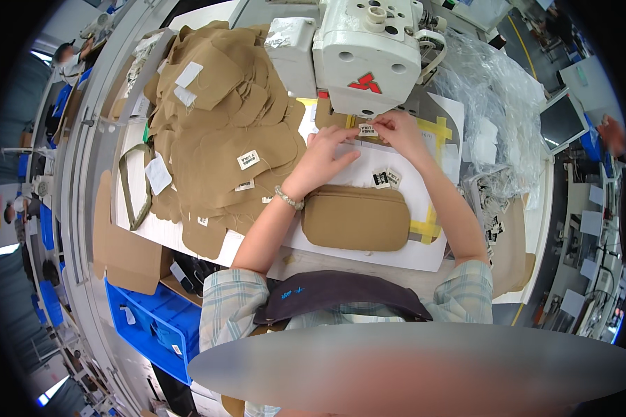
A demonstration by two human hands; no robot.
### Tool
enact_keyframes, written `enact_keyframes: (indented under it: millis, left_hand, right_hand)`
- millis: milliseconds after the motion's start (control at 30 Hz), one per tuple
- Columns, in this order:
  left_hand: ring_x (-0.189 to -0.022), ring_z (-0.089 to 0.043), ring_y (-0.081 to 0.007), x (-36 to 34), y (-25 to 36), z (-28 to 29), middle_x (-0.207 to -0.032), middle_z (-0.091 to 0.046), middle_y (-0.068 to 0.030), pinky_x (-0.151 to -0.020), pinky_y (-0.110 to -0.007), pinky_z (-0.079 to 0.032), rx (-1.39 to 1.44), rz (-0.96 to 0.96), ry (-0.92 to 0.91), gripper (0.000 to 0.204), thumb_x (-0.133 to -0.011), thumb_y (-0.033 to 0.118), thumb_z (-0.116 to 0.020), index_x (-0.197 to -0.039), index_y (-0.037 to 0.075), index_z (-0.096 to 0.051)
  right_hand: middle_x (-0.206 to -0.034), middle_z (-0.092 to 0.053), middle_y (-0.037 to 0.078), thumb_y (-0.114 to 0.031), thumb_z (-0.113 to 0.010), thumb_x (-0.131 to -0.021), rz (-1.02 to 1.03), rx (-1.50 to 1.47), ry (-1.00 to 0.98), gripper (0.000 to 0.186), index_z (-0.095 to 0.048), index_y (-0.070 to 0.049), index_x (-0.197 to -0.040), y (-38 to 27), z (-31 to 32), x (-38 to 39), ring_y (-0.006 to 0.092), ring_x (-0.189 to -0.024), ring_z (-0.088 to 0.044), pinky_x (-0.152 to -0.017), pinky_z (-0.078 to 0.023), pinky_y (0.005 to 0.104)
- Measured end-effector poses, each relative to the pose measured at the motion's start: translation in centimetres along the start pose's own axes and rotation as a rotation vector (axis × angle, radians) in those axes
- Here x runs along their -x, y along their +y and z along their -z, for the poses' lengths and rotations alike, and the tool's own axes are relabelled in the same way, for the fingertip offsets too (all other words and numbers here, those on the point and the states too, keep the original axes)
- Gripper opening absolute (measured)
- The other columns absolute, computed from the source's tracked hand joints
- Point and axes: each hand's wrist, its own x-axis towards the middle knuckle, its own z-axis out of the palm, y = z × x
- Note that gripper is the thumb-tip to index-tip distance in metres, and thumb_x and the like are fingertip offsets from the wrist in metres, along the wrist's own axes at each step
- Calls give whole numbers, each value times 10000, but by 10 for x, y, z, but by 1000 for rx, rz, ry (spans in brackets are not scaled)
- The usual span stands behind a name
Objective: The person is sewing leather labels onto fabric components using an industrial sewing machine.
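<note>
At the sewing machine's head (365, 55), a small white label (368, 131) lies on a brown fabric piece (330, 115). My right hand (401, 135) pinches this label at its right side between thumb and fingertips. From the left comes my left hand (325, 156), palm down and open, its fingertips by the label's left edge and its thumb spread apart. Nearer to me rests a flat brown fabric panel (356, 219) with rounded corners. Just above that panel are two loose labels, a black one (380, 178) and a white one (394, 178). The needle area is hidden under the machine head.
A large heap of brown cut pieces (215, 90), some bearing white labels, fills the left side. Clear plastic wrapping (501, 104) and a tray of labels (492, 212) lie at right. Yellow tape (424, 228) marks the white work sheet. A blue bin (149, 323) stands lower left.
</note>
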Motion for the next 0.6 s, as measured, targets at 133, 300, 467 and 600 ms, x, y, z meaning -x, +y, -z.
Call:
enact_keyframes:
  millis: [133,300,467,600]
  left_hand:
    - [-1137,-507,-219,5,3,-6,-1263,-579,-43,-931,-410,-350,-519,-109,-21,540,-837,264,-700,-1327,87,-556]
    - [-1175,-483,-216,3,-7,-20,-1358,-534,-37,-939,-425,-352,-757,-270,16,621,-820,346,-704,-1347,68,-532]
    - [-1182,-478,-222,0,-7,-21,-1370,-529,-53,-973,-434,-354,-867,-299,29,646,-825,390,-693,-1342,40,-529]
    - [-1191,-474,-224,-2,-8,-23,-1367,-532,-59,-982,-438,-354,-890,-305,32,650,-826,408,-689,-1338,41,-533]
  right_hand:
    - [-804,-722,154,-81,-680,-803,-33,157,29,153,-725,23,-907,-14,-2,-7,216,-713,-701,-681,-552,309]
    - [-815,-721,174,-102,-691,-785,-75,177,78,171,-730,19,-899,-12,-7,-12,253,-753,-722,-707,-561,322]
    - [-798,-715,182,-100,-688,-768,8,229,109,176,-730,22,-888,-9,-9,-16,278,-738,-720,-705,-563,335]
    - [-796,-707,195,-101,-684,-762,32,261,133,187,-726,22,-896,-3,-10,-19,301,-733,-714,-702,-561,344]
